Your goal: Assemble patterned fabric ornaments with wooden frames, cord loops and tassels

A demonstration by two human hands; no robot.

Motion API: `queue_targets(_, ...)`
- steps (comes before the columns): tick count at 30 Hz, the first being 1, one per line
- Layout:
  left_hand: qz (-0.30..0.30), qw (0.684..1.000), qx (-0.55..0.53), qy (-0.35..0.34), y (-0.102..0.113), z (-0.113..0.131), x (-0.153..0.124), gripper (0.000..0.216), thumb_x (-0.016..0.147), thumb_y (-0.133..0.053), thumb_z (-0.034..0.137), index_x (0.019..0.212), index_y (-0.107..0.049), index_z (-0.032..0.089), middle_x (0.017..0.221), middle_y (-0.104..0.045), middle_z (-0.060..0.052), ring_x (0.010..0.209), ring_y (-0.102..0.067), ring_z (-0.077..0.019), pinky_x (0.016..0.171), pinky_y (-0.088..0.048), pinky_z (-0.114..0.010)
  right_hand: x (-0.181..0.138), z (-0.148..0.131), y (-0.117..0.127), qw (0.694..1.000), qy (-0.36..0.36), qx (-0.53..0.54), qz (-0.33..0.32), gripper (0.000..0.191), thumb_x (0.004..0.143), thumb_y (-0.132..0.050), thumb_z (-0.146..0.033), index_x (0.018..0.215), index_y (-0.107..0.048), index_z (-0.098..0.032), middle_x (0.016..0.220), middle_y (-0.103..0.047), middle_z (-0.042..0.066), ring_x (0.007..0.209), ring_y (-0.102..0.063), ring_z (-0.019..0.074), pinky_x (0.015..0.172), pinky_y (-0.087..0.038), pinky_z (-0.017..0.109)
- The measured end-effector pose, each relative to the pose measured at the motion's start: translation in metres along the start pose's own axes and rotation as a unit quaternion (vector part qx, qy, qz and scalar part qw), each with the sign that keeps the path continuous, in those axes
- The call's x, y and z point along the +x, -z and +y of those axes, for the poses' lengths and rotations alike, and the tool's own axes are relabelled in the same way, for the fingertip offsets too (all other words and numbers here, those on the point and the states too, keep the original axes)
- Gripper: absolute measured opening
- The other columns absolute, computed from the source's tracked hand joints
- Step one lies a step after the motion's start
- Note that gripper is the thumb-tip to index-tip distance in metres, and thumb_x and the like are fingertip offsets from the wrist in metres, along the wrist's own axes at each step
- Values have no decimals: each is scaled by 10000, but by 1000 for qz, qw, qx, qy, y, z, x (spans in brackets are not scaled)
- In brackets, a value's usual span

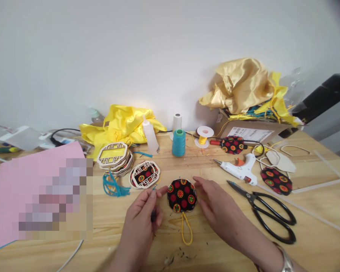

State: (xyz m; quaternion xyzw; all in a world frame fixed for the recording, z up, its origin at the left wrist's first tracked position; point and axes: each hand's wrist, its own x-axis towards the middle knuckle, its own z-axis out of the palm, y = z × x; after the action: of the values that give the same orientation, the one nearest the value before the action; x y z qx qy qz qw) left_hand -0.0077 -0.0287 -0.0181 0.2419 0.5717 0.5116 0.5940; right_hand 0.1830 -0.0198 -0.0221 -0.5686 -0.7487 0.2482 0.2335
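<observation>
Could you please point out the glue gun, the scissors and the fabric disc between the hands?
glue gun point(234, 169): head view, on its white barrel.
scissors point(251, 197): head view, at the pivot.
fabric disc point(181, 194): head view, middle of its patterned face.

Soft, even daylight, faint shadows, wide-angle bending at edges, pixelated patch at left.

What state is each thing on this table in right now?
Floral pad, flat, between both hands.
Yellow loop, attached at the pad's near edge.
Left hand, fingers curled, at pad's left edge.
Right hand, open, fingertips on pad's right edge.
Scissors, shut, lying flat.
Glue gun, lying on its side.
Teal thread spool, upright.
Cardboard box, open, stuffed with gold fabric.
</observation>
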Motion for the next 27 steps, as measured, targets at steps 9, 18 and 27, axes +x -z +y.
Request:
queue_targets(9, 3, 999, 18, 43, 1, 4, -6, 301, 669, -706, 404, 739, -558, 152, 925, -727, -68, 335, -370, 2, 345, -164, -155, 2, -2, 4, 1000, -4, 23, -2, 374, 854, -424, -120, 1219, -500, -155, 1172, -602, 123, 1077, -566, 213, 952, -461, 411)
queue_targets(18, -5, 997, 39, 67, 4, 8, -10, 325, 634, -723, 439, 725, -595, 154, 926, -721, -56, 333, -375, 5, 344, -144, -154, 0, -1, 6, 999, -30, 9, -15, 381, 858, -424, -145, 1225, -520, -107, 1100, -634, 145, 1022, -591, 236, 913, -475, 434)
queue_targets(27, -7, 997, 27, 72, 5, 10, -9, 312, 653, -730, 426, 751, -609, 156, 954, -711, -54, 345, -369, 9, 351, -155, -155, 35, -8, 8, 992, 96, -33, -71, 597, 740, -375, 43, 1297, -473, -148, 1173, -594, 118, 1049, -556, 196, 939, -464, 359)
